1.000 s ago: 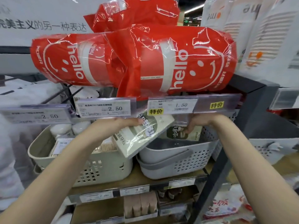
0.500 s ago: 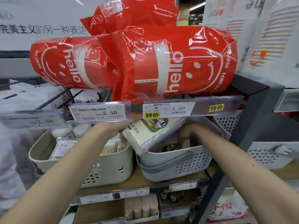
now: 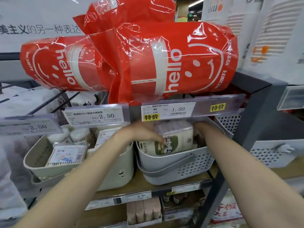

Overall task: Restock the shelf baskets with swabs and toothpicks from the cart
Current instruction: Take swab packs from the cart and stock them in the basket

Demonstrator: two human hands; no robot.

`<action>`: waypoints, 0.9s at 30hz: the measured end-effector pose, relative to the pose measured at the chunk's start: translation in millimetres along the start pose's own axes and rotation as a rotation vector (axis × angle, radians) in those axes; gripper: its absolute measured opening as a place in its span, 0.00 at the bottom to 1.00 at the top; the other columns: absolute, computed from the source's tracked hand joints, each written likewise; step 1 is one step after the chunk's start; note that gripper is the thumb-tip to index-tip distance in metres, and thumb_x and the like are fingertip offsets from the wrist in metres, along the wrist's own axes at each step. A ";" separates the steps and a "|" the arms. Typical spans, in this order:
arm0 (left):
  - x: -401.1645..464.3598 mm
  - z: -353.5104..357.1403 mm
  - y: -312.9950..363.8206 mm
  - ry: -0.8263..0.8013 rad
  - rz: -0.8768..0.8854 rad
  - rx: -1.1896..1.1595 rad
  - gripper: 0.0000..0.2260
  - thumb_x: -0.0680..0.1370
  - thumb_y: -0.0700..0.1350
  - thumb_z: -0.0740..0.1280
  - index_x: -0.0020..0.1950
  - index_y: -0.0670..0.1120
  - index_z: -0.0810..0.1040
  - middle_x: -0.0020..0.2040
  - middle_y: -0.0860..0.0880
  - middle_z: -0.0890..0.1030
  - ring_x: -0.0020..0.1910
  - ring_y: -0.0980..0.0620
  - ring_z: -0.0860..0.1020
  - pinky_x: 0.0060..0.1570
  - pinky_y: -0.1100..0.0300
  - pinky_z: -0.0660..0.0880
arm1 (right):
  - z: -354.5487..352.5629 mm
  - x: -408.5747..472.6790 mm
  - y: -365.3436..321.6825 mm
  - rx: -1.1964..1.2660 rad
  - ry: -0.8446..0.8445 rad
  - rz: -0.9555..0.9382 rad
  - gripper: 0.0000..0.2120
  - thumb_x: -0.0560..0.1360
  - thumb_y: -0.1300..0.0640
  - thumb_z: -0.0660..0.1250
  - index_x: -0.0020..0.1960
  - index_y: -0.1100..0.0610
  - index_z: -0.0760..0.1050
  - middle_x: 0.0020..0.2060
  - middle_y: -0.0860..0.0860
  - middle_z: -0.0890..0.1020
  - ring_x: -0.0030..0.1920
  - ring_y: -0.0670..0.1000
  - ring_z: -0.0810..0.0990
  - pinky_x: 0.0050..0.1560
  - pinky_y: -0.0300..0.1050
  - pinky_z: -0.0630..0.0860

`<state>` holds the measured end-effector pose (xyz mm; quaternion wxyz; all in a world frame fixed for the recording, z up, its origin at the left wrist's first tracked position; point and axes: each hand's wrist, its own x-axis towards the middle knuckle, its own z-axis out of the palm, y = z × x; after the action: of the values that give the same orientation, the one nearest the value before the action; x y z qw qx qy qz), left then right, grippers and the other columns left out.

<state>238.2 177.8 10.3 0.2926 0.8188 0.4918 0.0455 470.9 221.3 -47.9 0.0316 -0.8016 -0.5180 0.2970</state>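
A shrink-wrapped white and green toothpick pack [image 3: 179, 137] stands on edge inside the grey basket [image 3: 172, 163] on the shelf. My left hand [image 3: 141, 134] reaches over the basket's left rim and grips the pack's left end, fingers across its printed front. My right hand [image 3: 199, 126] is behind the pack's right side under the price rail; only the wrist and the back of the hand show. To the left, the beige basket [image 3: 118, 170] holds cotton swab boxes [image 3: 67, 155] and round swab tubs [image 3: 79, 134].
Red "hello" tissue bags [image 3: 164, 63] overhang the price rail [image 3: 167, 111] just above the baskets, leaving a low gap. A white perforated basket [image 3: 271, 153] sits right of a dark shelf post [image 3: 256, 129]. Small boxes [image 3: 143, 209] fill the shelf below.
The pack has gone from tilted above the grey basket's rim to down inside it, my left hand following to the right. My right hand pushed deeper behind it.
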 end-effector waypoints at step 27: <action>-33.2 45.1 -18.5 0.373 0.133 0.365 0.30 0.71 0.71 0.50 0.62 0.55 0.75 0.57 0.56 0.78 0.60 0.55 0.73 0.67 0.58 0.58 | 12.3 8.1 -14.7 0.356 -0.429 0.182 0.40 0.69 0.52 0.75 0.74 0.59 0.59 0.71 0.63 0.65 0.64 0.66 0.72 0.60 0.63 0.73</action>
<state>223.2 137.0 -29.5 0.0405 0.8660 0.4823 0.1255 455.1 231.8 -56.3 0.0349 -0.7456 -0.3786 0.5474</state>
